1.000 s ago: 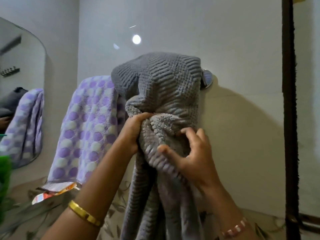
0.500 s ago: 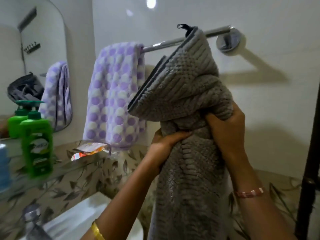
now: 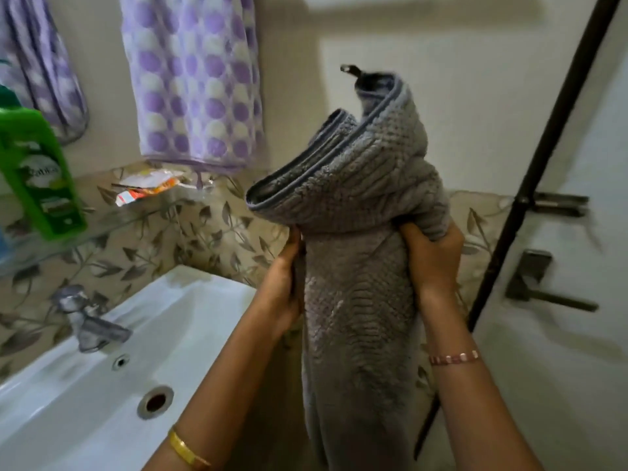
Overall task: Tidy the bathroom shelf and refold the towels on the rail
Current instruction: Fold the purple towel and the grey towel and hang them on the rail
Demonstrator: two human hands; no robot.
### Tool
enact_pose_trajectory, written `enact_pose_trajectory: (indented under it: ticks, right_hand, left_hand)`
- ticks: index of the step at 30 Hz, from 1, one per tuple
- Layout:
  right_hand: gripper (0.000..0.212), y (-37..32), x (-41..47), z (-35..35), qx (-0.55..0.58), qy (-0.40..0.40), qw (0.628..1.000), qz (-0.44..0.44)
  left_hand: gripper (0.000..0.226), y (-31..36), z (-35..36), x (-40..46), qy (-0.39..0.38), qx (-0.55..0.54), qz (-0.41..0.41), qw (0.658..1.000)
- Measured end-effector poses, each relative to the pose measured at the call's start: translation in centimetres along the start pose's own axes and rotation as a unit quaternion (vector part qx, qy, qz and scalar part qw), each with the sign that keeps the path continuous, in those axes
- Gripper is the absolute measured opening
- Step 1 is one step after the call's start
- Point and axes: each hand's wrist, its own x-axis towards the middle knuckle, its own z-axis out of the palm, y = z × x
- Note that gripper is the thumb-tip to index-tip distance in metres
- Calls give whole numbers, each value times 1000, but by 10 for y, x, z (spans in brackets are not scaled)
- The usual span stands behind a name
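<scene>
The grey towel (image 3: 353,232) is gripped bunched between left hand (image 3: 283,283) and right hand (image 3: 431,256), at 3 o'clock from the sink (image 3: 204,300). Its corners are best found, then edges matched.

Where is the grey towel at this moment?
In the head view, the grey towel is centre-right, bunched between the left hand and right hand, right of the sink and the purple spotted towel.
</scene>
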Motion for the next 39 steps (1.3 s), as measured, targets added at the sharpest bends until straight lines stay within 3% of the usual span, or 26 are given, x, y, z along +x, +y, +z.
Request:
enact_pose_trajectory:
  ticks: [4, 6, 9, 11, 15, 22, 29, 32, 35, 37, 39]
  right_hand:
    - [17, 23, -50, -17, -21, 66, 995, 71]
    - [19, 32, -71, -28, -20, 89, 989, 118]
    - [11, 44, -92, -48, -31, 92, 975, 200]
    - [4, 52, -103, -57, -48, 79, 970, 225]
    - [20, 65, -118, -64, -86, 41, 954, 283]
    - [25, 81, -116, -64, -121, -67, 932, 336]
    - [26, 84, -92, -87, -154, -136, 910, 359]
    - [22, 69, -66, -87, -115, -150, 932, 309]
    - [42, 33, -16, -80, -66, -227, 965, 115]
    - [46, 5, 12, -69, -25, -325, 943, 70]
    - [27, -10, 25, -58, 14, -395, 916, 74]
  left_hand:
    - [40, -29, -10, -31, 7, 17, -63, 998]
    - [28, -39, -14, -45, 19, 39, -40, 998]
    - [33, -46, -19, -59, 26, 93, 21, 995]
    - [25, -46, -19, -64, 16, 117, 57, 991]
    - [23, -50, -8, -66, 5, 147, 96, 985]
    - [20, -44, 15, -55, -27, 178, 140, 974]
    - [21, -25, 41, -41, -52, 201, 143, 968]
    - [20, -3, 56, -36, -99, 326, 155, 927]
    - [18, 19, 80, -29, -172, 448, 160, 863]
    - [23, 28, 96, -24, -207, 457, 157, 850]
    - [25, 29, 110, -21, -220, 471, 164, 838]
